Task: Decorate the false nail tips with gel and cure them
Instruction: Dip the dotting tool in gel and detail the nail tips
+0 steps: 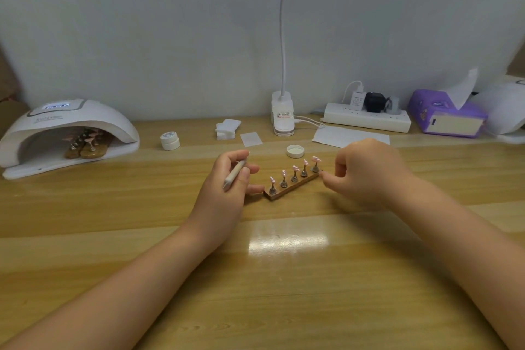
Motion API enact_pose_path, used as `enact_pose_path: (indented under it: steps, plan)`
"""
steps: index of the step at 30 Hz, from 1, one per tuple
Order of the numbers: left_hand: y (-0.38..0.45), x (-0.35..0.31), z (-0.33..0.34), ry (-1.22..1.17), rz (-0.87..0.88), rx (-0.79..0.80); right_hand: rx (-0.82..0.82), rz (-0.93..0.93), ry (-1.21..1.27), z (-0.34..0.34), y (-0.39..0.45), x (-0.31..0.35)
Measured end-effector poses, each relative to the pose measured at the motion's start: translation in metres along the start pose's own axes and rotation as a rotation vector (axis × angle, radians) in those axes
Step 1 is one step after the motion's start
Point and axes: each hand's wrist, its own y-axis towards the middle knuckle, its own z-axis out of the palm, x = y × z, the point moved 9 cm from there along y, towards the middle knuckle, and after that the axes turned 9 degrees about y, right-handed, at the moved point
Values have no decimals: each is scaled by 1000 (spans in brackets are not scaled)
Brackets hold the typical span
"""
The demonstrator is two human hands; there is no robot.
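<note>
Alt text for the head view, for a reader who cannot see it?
A person's left hand holds a pen-like tool beside a wooden strip of five pink nail tips on stands; the right hand touches its far end. A white curing lamp stands at left.

Pink nail tips (295,169), brown holder strip (292,188), purple tissue pk (443,116).

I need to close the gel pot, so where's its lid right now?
The white lid lies upturned on the table, just beyond the nail stand, in front of the clip lamp.
</note>
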Motion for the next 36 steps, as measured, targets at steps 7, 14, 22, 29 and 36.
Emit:
enact_pose_path:
  steps: [7, 14, 22, 29, 36]
  plan:
    - [0, 1, 0, -1, 1, -7, 59, 16, 35, 24, 2, -18]
    - [0, 1, -4, 15, -5, -48, 192, 23, 173, 34, 4, -24]
    - [-2, -3, -22, 46, -6, -239, 128, -15, 292, 31, -3, -21]
    - [-3, -6, -24, 73, 6, -250, 118, 30, 271, 35, -2, -17]
    - [-8, -15, -33, 42, 81, -325, 34, 26, 611, 24, -9, 1]
